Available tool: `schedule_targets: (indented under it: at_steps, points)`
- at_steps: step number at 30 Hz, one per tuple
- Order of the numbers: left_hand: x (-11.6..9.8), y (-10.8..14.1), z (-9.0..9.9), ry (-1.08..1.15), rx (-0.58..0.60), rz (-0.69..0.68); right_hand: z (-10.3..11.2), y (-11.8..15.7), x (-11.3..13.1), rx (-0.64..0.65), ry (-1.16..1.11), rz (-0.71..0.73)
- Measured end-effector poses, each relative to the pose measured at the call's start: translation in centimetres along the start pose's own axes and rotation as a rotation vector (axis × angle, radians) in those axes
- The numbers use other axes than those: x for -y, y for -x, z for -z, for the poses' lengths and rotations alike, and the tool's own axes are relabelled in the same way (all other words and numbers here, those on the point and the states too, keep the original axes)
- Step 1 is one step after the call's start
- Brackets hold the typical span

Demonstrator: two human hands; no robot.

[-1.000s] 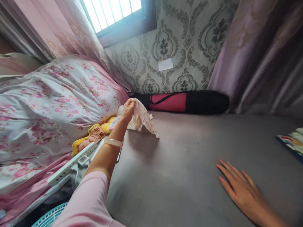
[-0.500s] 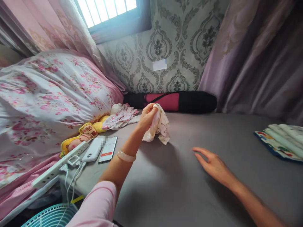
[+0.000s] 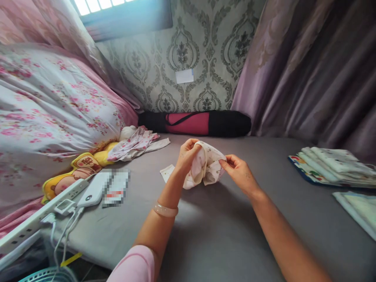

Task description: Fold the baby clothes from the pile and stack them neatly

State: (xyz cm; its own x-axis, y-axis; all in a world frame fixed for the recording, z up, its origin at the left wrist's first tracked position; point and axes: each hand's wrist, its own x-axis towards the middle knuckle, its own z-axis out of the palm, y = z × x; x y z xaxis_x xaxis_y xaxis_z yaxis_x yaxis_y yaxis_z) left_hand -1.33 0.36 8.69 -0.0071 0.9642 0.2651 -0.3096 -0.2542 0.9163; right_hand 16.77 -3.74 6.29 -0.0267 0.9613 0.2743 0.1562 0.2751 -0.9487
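The cloth [image 3: 210,166], cream with a small print and a plain edging band, is held bunched above the middle of the bed [image 3: 205,235]. Its top edge is pinched by the fingers of the left hand [image 3: 186,156], its right side by those of the right hand [image 3: 239,170]. Part of it is hidden behind the left wrist, and whether its lower edge touches the bed cannot be told. The bed is covered in smooth grey fabric. Behind it, the wall [image 3: 158,70] is papered in an ornate pattern and partly covered by a mauve curtain [image 3: 282,78]. At the left, a heaped floral quilt [image 3: 58,94] is cut off. A long, rounded bag [image 3: 188,123], black and red, is laid along the wall, its contents hidden. At the right, folded fabrics are piled in a stack [image 3: 331,166]. A turquoise slatted basket [image 3: 44,271] is mostly cut off at lower left; its contents cannot be made out. Plugs are fitted in a white power strip [image 3: 26,227], beside which a yellow toy [image 3: 85,164] is set. A glossy power bank [image 3: 94,190] is joined to a cable; the item beside it is masked by coarse squares.
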Motion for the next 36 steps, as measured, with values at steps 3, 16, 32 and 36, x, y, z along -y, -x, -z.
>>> schedule_targets:
  at_steps: [3, 16, 32, 36]
  points:
    - [1.6, 0.0, 0.9, -0.056, 0.023, 0.033, 1.4, -0.2, -0.1, -0.004, -0.041, -0.018]
    - [1.5, 1.8, 0.7, -0.465, 0.353, -0.019, 4.9, -0.1, 2.5, 0.025, 0.134, -0.160]
    - [3.2, 2.1, -0.8, -0.387, 0.411, -0.068, 5.6, -0.7, 0.7, 0.052, 0.542, 0.046]
    - [2.8, 2.4, -1.1, -0.282, 0.385, 0.039, 3.9, -0.4, 1.1, 0.120, 0.388, 0.145]
